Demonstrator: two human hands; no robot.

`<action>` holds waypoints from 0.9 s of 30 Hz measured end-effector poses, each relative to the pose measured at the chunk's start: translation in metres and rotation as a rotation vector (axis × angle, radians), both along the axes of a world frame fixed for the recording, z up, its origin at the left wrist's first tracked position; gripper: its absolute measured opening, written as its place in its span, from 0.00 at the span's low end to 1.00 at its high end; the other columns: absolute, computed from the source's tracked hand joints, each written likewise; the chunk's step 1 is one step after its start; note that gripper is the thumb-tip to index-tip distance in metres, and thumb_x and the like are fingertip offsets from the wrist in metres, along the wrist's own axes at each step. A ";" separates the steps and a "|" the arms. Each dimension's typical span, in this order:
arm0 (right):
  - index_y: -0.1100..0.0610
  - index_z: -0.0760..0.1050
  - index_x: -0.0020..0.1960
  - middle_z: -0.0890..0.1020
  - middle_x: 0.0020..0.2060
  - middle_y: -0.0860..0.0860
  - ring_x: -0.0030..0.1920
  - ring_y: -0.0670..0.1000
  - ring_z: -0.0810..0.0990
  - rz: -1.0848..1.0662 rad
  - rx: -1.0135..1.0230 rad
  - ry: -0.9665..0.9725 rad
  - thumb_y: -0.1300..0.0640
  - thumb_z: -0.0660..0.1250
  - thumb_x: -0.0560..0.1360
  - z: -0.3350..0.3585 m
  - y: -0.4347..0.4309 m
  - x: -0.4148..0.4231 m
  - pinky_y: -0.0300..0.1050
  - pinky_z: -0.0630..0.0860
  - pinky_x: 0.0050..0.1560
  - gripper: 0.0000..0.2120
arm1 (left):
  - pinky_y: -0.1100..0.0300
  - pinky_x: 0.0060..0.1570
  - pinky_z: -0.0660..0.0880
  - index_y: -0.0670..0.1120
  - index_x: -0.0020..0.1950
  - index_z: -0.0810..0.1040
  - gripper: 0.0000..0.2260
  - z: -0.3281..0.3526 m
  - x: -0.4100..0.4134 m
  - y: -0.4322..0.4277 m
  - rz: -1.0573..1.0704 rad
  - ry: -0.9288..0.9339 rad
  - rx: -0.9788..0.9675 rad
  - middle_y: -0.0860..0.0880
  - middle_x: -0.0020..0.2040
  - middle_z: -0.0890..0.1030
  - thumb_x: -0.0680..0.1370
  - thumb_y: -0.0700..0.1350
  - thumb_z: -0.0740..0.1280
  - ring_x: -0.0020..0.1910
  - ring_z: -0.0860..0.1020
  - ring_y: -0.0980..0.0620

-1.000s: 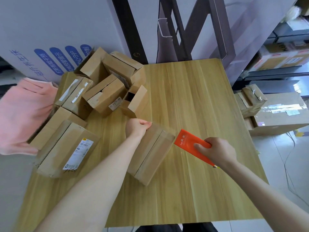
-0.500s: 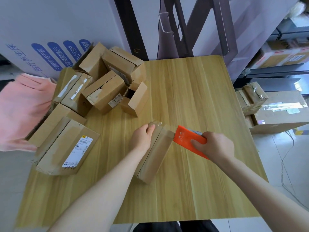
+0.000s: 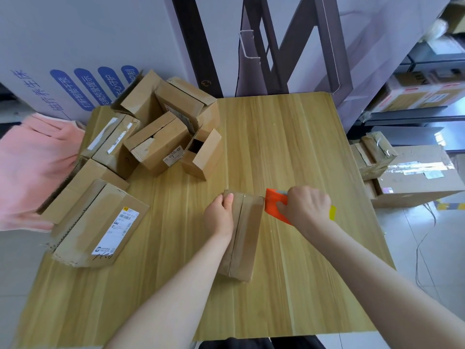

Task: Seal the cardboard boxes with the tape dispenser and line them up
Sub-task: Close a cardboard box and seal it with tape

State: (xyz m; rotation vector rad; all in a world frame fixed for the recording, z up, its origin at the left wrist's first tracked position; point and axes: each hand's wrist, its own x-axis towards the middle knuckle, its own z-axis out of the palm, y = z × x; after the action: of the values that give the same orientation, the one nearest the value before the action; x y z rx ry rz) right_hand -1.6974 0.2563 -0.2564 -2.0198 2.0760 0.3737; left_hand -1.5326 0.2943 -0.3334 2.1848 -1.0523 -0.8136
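Presently, one cardboard box is gripped on the tabletop by the left hand; the tape dispenser, clasped by the right hand, meets its far end. The heaped boxes are judged unsealed, unaligned.

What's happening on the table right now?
A person is taping up one cardboard box near the middle of the wooden table. The left hand holds the box's far end steady, while the right hand grips the orange tape dispenser, whose front edge meets the box's far right corner. A pile of other boxes, some with flaps open, sits at the table's far left; none are lined up yet.
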 end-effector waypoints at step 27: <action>0.61 0.76 0.34 0.78 0.27 0.54 0.20 0.45 0.74 -0.939 -0.123 -1.248 0.49 0.68 0.76 0.014 0.068 0.013 0.35 0.68 0.18 0.18 | 0.61 0.59 0.70 0.45 0.58 0.79 0.11 -0.006 -0.022 0.022 0.089 -0.062 -0.316 0.52 0.54 0.78 0.76 0.38 0.67 0.57 0.73 0.53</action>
State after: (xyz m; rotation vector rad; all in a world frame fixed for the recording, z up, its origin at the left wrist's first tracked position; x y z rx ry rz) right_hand -1.6845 0.3243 -0.2428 -0.6454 1.7880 -0.9272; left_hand -1.5547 0.3162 -0.3390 1.9817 -1.0276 -0.5040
